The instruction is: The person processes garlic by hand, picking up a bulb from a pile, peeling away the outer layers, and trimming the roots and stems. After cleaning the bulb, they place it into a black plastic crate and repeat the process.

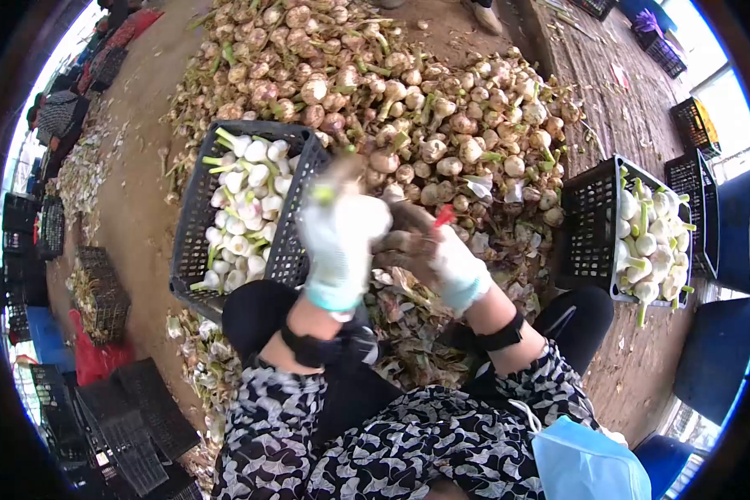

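Observation:
My left hand (337,242), in a white glove with a teal cuff, is raised over the pile's near edge and smeared by motion. It is closed around what looks like a garlic bulb, with a blurred green stem end (321,194) showing. Close beside it is my right hand (446,262), in a glove with dark, soiled fingers. Those fingers are curled, and a small red piece (444,215) shows at them; what they grip is hidden. Unpeeled garlic (450,150) is heaped just beyond both hands. Loose husks (408,333) lie beneath them.
A black crate (190,221) of cleaned white garlic (246,208) stands at my left knee. Another crate (587,225) with white garlic (654,242) is at my right. Stacked dark crates (133,425) line the left side. Blue barrels (717,350) stand far right. A shoe (487,17) shows beyond the heap.

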A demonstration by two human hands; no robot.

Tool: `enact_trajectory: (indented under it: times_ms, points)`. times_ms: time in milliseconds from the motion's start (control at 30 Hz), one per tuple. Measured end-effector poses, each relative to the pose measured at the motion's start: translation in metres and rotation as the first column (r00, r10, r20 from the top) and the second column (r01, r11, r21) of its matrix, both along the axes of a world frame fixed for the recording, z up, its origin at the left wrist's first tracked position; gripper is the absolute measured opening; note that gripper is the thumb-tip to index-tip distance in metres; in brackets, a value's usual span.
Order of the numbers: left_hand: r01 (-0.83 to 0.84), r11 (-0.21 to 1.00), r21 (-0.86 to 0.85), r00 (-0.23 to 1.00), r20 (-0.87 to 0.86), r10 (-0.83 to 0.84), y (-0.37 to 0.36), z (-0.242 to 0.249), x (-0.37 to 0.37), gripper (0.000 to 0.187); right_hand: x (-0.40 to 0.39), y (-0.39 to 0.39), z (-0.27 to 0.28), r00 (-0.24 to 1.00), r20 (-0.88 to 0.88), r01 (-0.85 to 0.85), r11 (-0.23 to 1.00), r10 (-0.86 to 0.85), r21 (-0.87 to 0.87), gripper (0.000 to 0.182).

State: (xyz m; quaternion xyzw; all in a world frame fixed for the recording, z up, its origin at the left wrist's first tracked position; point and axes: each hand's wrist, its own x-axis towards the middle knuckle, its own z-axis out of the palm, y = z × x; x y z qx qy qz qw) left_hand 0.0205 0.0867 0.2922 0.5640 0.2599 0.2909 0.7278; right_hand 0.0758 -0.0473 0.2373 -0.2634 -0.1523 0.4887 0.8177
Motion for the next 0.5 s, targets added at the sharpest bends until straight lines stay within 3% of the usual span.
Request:
enact_trajectory:
  times_ms: [33,67,100,167,200,233,267,300,333,367,433,500]
  points:
    - [-0.120,0.986,-0.119,0.993,-0.003,0.121,0.014,0.009,-0.005,0.038,0.016,-0.005,-0.071,0.993,0.101,-0.036,0.968,0.063,-0.249,0.055]
    - [-0.205,0.888,0.412,0.959,-0.098,0.267,0.038,0.019,-0.013,0.044,0.034,-0.004,-0.055,0.920,0.339,0.016,0.847,0.196,-0.532,0.049]
    - [-0.174,0.531,0.829,0.896,-0.091,0.435,0.057,0.029,-0.018,0.050,0.056,0.001,-0.036,0.780,0.492,0.143,0.655,0.387,-0.742,0.043]
    - [-0.102,0.257,0.961,0.651,-0.131,0.748,0.061,0.047,-0.024,0.054,0.092,0.006,-0.067,0.572,0.677,0.594,0.336,0.463,-0.731,0.040]
    - [-0.101,0.266,0.959,0.651,-0.139,0.746,0.060,0.042,-0.023,0.054,0.111,0.006,-0.077,0.489,0.668,0.728,0.160,0.561,-0.667,0.043]
    - [-0.145,0.400,0.905,0.771,-0.150,0.619,0.059,0.038,-0.022,0.056,0.129,0.007,-0.085,0.414,0.628,0.836,-0.001,0.659,-0.549,0.045]
    - [-0.167,0.528,0.832,0.870,-0.128,0.476,0.058,0.035,-0.020,0.059,0.144,0.010,-0.090,0.405,0.576,0.858,-0.079,0.710,-0.507,0.047]
    - [-0.093,0.557,0.825,0.887,-0.185,0.423,0.057,0.029,-0.018,0.056,0.158,0.014,-0.095,0.399,0.522,0.878,-0.151,0.754,-0.453,0.049]
    - [-0.118,0.833,0.540,0.950,-0.182,0.253,0.051,0.029,-0.014,0.052,0.175,0.015,-0.099,0.360,0.500,0.895,-0.141,0.788,-0.423,0.053]
    - [-0.073,0.981,0.177,0.990,-0.103,0.092,0.044,0.029,-0.008,0.048,0.186,0.019,-0.099,0.338,0.447,0.898,-0.141,0.828,-0.417,0.053]
    - [0.089,0.984,0.152,0.974,-0.222,-0.054,0.039,0.030,-0.004,0.039,0.203,0.020,-0.114,0.340,0.378,0.873,-0.140,0.861,-0.467,0.051]
    - [0.152,0.975,0.165,0.964,-0.244,-0.109,0.034,0.025,0.001,0.035,0.204,0.017,-0.112,0.262,0.356,0.912,-0.109,0.897,-0.396,0.048]
